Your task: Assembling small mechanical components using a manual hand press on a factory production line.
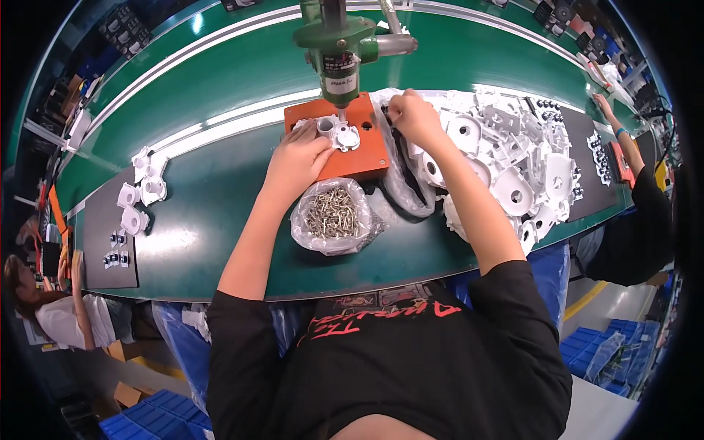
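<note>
Your left hand (pixel 297 158) pressed flat on the white part (pixel 339 134) seated on the orange jig (pixel 359 150) under the green press (pixel 339 51), fingers closed on its edge. Your right hand (pixel 412 116) pinched something small at the plastic bag (pixel 400 176); I could not tell what. Fingers that near the press tip risked a nip, and the open screw bag (pixel 334 214) just beside your wrist could spill.
</note>
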{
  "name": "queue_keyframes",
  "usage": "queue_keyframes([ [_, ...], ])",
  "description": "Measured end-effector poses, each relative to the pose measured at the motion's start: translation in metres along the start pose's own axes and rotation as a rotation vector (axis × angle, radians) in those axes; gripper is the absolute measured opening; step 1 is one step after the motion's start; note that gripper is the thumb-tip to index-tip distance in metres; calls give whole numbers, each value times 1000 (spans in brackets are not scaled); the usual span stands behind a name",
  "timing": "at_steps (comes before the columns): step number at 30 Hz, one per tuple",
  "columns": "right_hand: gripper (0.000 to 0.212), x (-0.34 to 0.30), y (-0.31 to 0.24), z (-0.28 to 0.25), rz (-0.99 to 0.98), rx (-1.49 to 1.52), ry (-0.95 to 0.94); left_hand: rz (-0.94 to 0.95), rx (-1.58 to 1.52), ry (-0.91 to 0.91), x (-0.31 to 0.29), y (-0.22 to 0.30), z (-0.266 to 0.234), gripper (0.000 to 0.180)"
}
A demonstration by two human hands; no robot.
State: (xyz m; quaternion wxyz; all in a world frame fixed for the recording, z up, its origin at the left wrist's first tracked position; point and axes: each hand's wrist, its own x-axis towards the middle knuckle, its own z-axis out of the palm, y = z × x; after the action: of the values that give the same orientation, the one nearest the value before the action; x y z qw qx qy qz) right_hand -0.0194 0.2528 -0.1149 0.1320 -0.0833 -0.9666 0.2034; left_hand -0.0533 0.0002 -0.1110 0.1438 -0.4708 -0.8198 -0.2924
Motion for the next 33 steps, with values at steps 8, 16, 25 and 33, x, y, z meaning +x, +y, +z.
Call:
queue_keyframes([
  [8, 19, -1, -45, -7, -23, 804, -168, -22, -97, 60, -8, 1, 0, 14],
  [16, 17, 10, -45, 16, -151, 559, -140, 2, -110, 111, -12, -7, 1, 16],
  [25, 25, -6, -59, 35, -261, 211, 292, -4, -141, 126, -14, -10, 5, 18],
  [33, 13, -68, -100, -15, -549, 326, -15, -10, -139, 99, -19, -14, 5, 19],
])
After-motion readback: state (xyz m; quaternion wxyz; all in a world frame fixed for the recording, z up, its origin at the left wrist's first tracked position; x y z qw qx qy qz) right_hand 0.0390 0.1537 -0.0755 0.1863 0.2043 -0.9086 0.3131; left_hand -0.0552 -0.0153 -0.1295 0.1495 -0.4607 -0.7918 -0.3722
